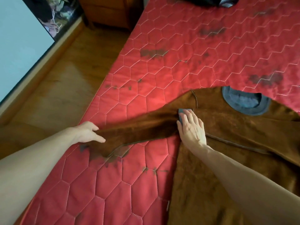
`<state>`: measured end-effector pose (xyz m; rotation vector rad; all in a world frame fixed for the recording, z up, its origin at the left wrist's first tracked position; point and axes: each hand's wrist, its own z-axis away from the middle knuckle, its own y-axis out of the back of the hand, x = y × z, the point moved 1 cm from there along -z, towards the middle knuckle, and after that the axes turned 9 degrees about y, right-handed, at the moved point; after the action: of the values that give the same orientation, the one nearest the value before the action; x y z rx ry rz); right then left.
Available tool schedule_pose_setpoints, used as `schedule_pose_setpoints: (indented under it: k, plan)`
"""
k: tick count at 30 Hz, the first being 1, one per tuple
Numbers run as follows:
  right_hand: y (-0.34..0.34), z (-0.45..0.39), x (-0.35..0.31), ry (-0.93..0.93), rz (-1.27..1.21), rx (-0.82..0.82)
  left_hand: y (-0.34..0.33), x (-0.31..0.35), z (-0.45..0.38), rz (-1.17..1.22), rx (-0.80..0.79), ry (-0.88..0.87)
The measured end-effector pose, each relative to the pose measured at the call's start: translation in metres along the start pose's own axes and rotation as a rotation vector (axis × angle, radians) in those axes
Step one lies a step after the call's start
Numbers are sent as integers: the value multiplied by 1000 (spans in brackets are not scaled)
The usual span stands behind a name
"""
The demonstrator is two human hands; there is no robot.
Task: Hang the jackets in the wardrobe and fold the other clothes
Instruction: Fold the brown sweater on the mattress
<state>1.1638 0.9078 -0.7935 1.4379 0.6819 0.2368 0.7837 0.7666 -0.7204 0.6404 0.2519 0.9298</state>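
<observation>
A fuzzy brown sweater [235, 143] with a grey collar (neck towards the far side) lies flat on the red quilt [186, 54], its sleeve stretched leftward, cuff end pinched by the left hand [88, 132] while the right hand [192, 127] presses flat, fingers spread, at the shoulder.

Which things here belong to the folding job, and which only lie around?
Job: brown garment; its sleeve, held by left hand; right hand pressing flat on it.
Around: red quilt; dark clothing; wooden cabinet.
</observation>
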Motion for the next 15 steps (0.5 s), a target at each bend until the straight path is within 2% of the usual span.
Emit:
schedule_pose_setpoints:
  k: [2, 5, 8, 10, 12, 13, 15]
  plan:
    - [-2, -22, -23, 113, -58, -42, -3, -17, -2, 13, -55, 22]
    - [-4, -66, -51, 200, -72, -180, -3, -39, -3, 111, -46, 30]
    - [-6, -100, -71, 209, -82, -488, -8, -54, -2, 367, 0, -20]
    - [-9, -113, -77, 204, 12, -656, -14, -61, -2, 528, 63, -61]
    - [-14, -117, -80, 203, 150, -661, -19, -67, -1, 650, 117, -84]
    - [-14, -118, -80, 182, 178, -602, -20, -70, -3, 701, 137, -93]
    - [-13, -120, -80, 97, 71, -363, -22, -75, -8, 792, 203, -99]
